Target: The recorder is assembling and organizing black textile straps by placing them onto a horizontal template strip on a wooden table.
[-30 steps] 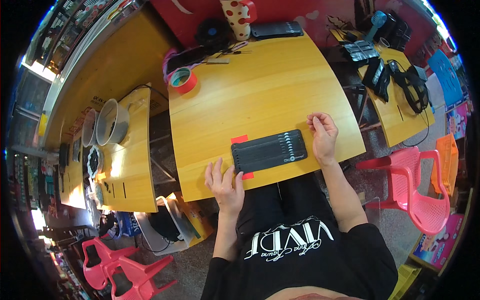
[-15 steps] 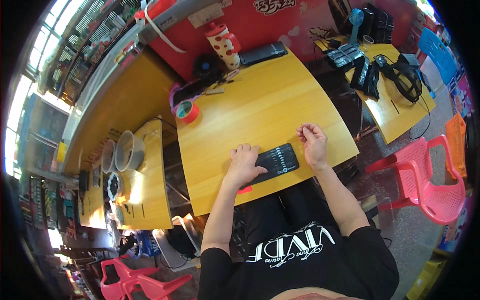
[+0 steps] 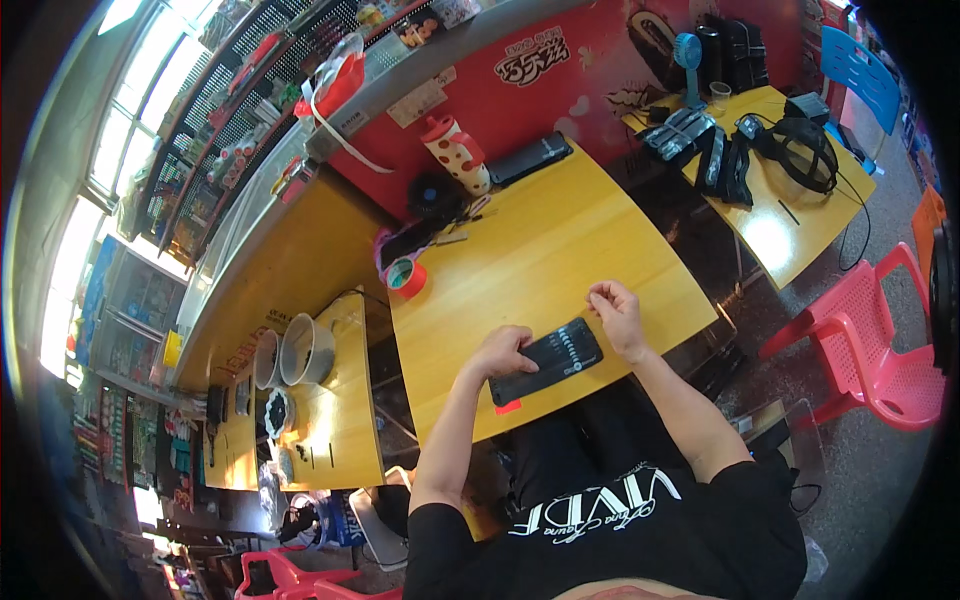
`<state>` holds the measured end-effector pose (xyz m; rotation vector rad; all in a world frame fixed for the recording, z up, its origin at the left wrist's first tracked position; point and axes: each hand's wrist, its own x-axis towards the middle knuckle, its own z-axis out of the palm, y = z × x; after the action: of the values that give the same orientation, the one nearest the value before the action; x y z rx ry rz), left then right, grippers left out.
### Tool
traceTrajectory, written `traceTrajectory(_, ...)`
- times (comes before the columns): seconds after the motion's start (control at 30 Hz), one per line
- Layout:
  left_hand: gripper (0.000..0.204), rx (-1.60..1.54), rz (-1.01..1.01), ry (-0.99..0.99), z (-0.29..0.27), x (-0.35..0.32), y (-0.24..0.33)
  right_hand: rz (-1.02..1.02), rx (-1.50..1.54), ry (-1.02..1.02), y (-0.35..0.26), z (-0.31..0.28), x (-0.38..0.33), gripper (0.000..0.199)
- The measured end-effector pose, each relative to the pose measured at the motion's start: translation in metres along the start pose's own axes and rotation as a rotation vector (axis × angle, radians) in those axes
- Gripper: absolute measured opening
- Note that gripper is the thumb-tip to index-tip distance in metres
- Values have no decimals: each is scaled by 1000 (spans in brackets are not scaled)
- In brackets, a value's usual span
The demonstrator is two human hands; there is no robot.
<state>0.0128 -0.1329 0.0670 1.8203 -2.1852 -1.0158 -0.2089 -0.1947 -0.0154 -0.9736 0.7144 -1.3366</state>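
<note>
A flat black rectangular case point(image 3: 562, 357) with pale markings on its face lies near the front edge of the yellow table point(image 3: 540, 240). My left hand point(image 3: 503, 353) grips its left end, the thumb lying across the top face. Just beyond the case's far right corner, my right hand point(image 3: 620, 322) is raised with thumb and fingertips pinched together. Whatever sits between those fingertips, if anything, is too small to make out. A small red piece point(image 3: 509, 407) shows from under the case's near left corner.
Red tape point(image 3: 407, 277) lies at the table's left edge. Behind it stand a spotted tumbler point(image 3: 458, 160) and a long black case point(image 3: 530, 160). Tubs point(image 3: 308, 352) occupy the left table; a blue fan point(image 3: 688, 60) and straps the right one. A pink chair point(image 3: 870, 340) stands right.
The view has shifted, so the table appears lower and further right. My left fingers have drawn in from lying spread to curling at the case's end. My right hand stays pinched, nearer the case.
</note>
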Motion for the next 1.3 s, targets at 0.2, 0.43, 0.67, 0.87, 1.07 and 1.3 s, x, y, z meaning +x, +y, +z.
traceTrajectory(0.2, 28, -55, 221, 47, -3, -49, 74, -21, -237, -499, -31, 2, -12, 14)
traceTrajectory(0.43, 23, 148, 216, 275, -10, -106, 102, -478, -604, -1066, -108, 9, -44, 16)
traceTrajectory(0.67, 32, 632, 210, 682, -24, -82, 78, -1209, -1212, -650, -143, 4, 10, 24)
traceTrajectory(0.87, 41, 655, 349, 824, 6, 13, -22, -1114, -1652, -684, -67, -25, 79, 21)
traceTrajectory(1.07, 41, 309, -10, 922, -2, 23, -111, -1092, -1478, -562, -83, -26, 135, 26)
traceTrajectory(1.3, 42, 297, -72, 831, -9, 30, -102, -1367, -1507, -264, -86, -10, 292, 30)
